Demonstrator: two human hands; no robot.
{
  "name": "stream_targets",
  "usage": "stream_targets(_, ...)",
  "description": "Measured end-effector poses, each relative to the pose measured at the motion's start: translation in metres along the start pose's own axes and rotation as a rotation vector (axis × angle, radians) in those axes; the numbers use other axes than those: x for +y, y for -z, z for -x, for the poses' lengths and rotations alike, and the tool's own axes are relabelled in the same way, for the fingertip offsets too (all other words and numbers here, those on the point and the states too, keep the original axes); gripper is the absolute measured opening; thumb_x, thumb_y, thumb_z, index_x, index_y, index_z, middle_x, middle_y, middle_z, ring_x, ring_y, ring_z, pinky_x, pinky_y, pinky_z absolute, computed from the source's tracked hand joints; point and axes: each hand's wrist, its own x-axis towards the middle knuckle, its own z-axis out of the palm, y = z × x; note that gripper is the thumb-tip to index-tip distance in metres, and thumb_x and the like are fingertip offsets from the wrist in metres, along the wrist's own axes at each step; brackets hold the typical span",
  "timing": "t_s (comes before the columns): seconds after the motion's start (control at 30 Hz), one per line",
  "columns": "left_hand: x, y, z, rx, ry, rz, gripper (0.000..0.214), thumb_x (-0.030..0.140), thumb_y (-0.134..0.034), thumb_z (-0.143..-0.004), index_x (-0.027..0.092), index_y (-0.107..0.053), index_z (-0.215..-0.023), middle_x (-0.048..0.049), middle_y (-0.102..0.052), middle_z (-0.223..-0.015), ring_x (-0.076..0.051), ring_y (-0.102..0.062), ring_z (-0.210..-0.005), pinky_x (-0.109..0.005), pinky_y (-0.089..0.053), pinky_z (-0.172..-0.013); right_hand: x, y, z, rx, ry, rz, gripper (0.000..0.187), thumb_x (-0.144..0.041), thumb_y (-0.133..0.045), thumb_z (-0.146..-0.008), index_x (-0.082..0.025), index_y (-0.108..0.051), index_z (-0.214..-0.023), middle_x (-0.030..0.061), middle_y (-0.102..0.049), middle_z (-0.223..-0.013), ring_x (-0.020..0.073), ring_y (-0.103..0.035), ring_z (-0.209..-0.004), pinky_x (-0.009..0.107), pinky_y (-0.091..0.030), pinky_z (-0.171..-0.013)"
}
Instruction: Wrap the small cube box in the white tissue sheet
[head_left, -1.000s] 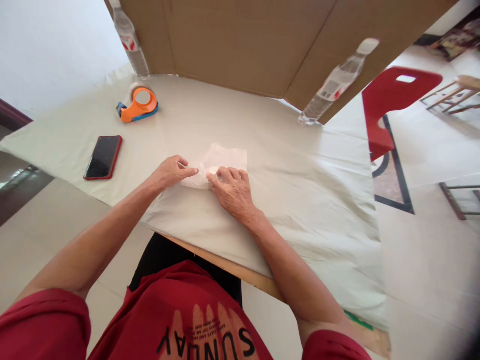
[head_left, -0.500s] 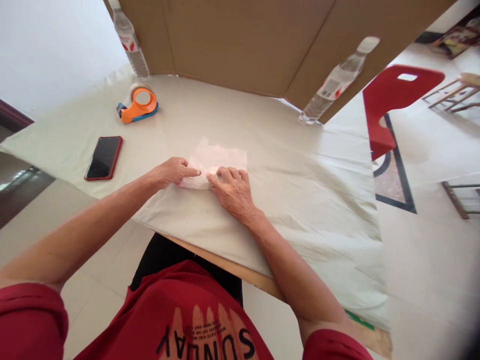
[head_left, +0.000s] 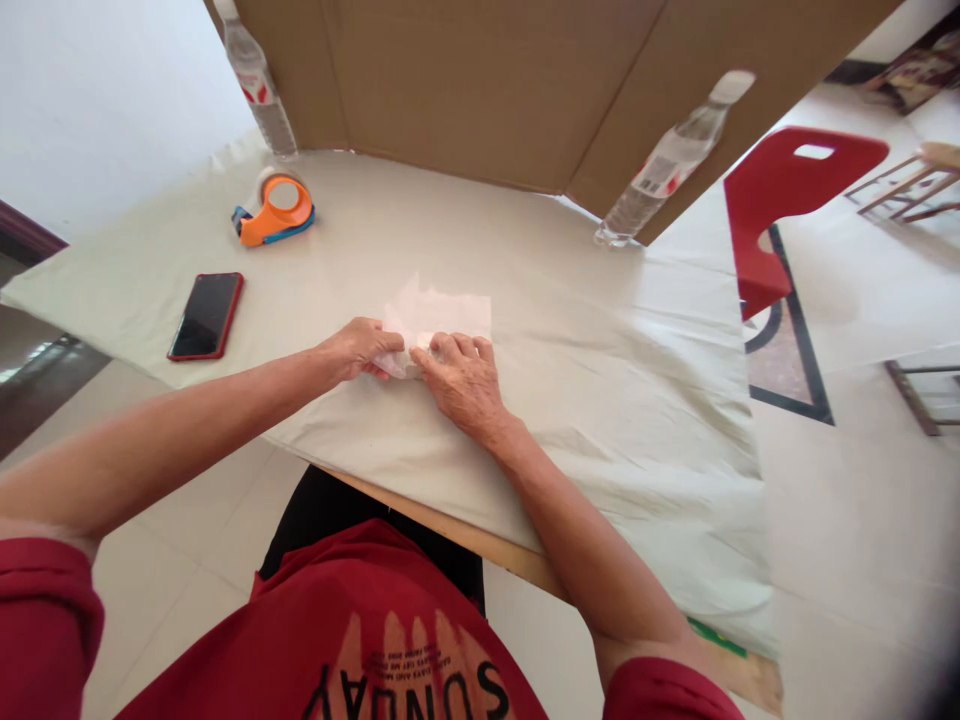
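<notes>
A thin, whitish, partly see-through wrapping sheet point(head_left: 454, 305) lies on the covered table in front of me, its left part folded and crumpled. My left hand point(head_left: 366, 347) pinches the sheet's left edge between thumb and fingers and holds it folded inward. Against the sheet's near right part presses my right hand point(head_left: 463, 378), its fingers curled over a small pale thing point(head_left: 425, 340). Most of that thing is hidden by the fingers and the sheet, so its kind does not show. The two thumbs are close together.
An orange and blue tape dispenser point(head_left: 279, 208) and a red-cased phone point(head_left: 206, 316) lie to the left. Two water bottles, one on the left point(head_left: 259, 85) and one on the right point(head_left: 671, 165), stand against a cardboard panel point(head_left: 480, 90). A red chair point(head_left: 787, 200) is beyond the table's right edge.
My left hand has moved slightly right, toward my right hand, folding the sheet's left edge up and inward. My right hand stays nearly in place.
</notes>
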Motion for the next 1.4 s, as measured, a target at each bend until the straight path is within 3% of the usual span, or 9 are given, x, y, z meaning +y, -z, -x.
stream_targets(0.4,0.012,-0.015,0.011,-0.002,-0.087,0.110,0.015,0.012,-0.064,-0.062,0.018,-0.052,-0.057,0.0004,-0.055,-0.052,-0.013,-0.053,-0.048,-0.027,-0.046,-0.047,0.001,0.017,0.000,-0.038,-0.014,-0.165,0.031,-0.019,-0.054,-0.092,-0.021,-0.059,-0.123,0.0096,-0.069,-0.118,0.0252,-0.055,-0.104,0.042,-0.028,-0.094)
stream_targets(0.53,0.017,-0.011,0.018,-0.074,-0.110,0.087,0.004,0.014,-0.064,-0.061,0.015,-0.063,-0.064,-0.0038,-0.064,-0.061,-0.013,-0.057,-0.052,-0.030,-0.053,-0.054,0.005,0.023,-0.001,-0.048,-0.040,-0.236,0.017,-0.017,-0.056,-0.086,-0.018,-0.065,-0.100,0.0101,-0.074,-0.108,0.0253,-0.059,-0.097,0.040,-0.031,-0.092)
stream_targets(0.6,0.016,-0.008,0.022,-0.115,-0.148,0.052,0.015,0.014,-0.063,-0.060,0.013,-0.069,-0.073,-0.0052,-0.068,-0.069,-0.014,-0.060,-0.057,-0.032,-0.055,-0.060,0.006,0.023,-0.002,-0.056,-0.038,-0.256,0.013,-0.014,-0.054,-0.085,-0.019,-0.065,-0.091,0.0090,-0.075,-0.104,0.0248,-0.061,-0.094,0.039,-0.032,-0.089)
stream_targets(0.7,0.011,-0.008,0.025,-0.118,-0.322,-0.162,0.021,0.016,-0.061,-0.062,0.015,-0.072,-0.079,-0.0017,-0.066,-0.068,-0.014,-0.058,-0.059,-0.030,-0.053,-0.061,0.008,0.021,-0.003,-0.043,-0.052,-0.307,0.016,-0.012,-0.053,-0.084,-0.019,-0.066,-0.090,0.0077,-0.076,-0.101,0.0238,-0.063,-0.096,0.039,-0.034,-0.089)
stream_targets(0.83,-0.003,-0.016,0.022,0.041,-0.733,-0.606,0.016,0.022,-0.059,-0.075,0.017,-0.074,-0.079,-0.0023,-0.065,-0.072,-0.016,-0.057,-0.067,-0.030,-0.048,-0.069,0.016,0.021,-0.001,0.019,-0.107,-0.424,0.018,-0.013,-0.054,-0.085,-0.019,-0.068,-0.093,0.0065,-0.076,-0.108,0.0217,-0.066,-0.102,0.038,-0.037,-0.093)
stream_targets(0.97,-0.021,-0.022,0.016,0.239,-0.993,-0.803,0.019,0.022,-0.057,-0.085,0.017,-0.075,-0.087,-0.0091,-0.066,-0.086,-0.021,-0.061,-0.081,-0.032,-0.049,-0.073,0.042,0.031,0.001,0.097,-0.378,-0.463,0.017,-0.021,-0.054,-0.087,-0.019,-0.070,-0.094,0.0096,-0.074,-0.113,0.0222,-0.067,-0.100,0.037,-0.044,-0.090)
stream_targets(1.07,-0.030,-0.024,0.012,0.324,-1.182,-0.869,0.017,0.017,-0.055,-0.088,0.016,-0.072,-0.087,-0.0127,-0.067,-0.100,-0.024,-0.060,-0.092,-0.035,-0.051,-0.079,0.062,0.041,0.002,-0.099,-0.633,-0.432,0.023,-0.032,-0.058,-0.088,-0.018,-0.070,-0.101,0.0085,-0.075,-0.102,0.0210,-0.068,-0.083,0.035,-0.047,-0.081)
stream_targets(1.2,-0.033,-0.025,0.007,0.311,-1.299,-0.922,0.018,0.011,-0.052,-0.088,0.015,-0.069,-0.091,-0.0113,-0.068,-0.099,-0.023,-0.060,-0.091,-0.033,-0.051,-0.079,0.067,0.047,0.001,-0.390,-0.794,-0.407,0.044,-0.046,-0.063,-0.088,-0.013,-0.067,-0.117,0.0108,-0.074,-0.097,0.0254,-0.069,-0.089,0.034,-0.048,-0.080)
stream_targets(1.4,-0.036,-0.029,0.005,0.331,-1.291,-0.931,0.018,0.012,-0.051,-0.087,0.015,-0.068,-0.093,-0.0114,-0.064,-0.098,-0.023,-0.058,-0.093,-0.032,-0.051,-0.078,0.055,0.039,-0.003,-0.421,-0.848,-0.505,0.069,-0.051,-0.062,-0.087,-0.009,-0.049,-0.141,0.0112,-0.074,-0.099,0.0235,-0.069,-0.083,0.031,-0.050,-0.074)
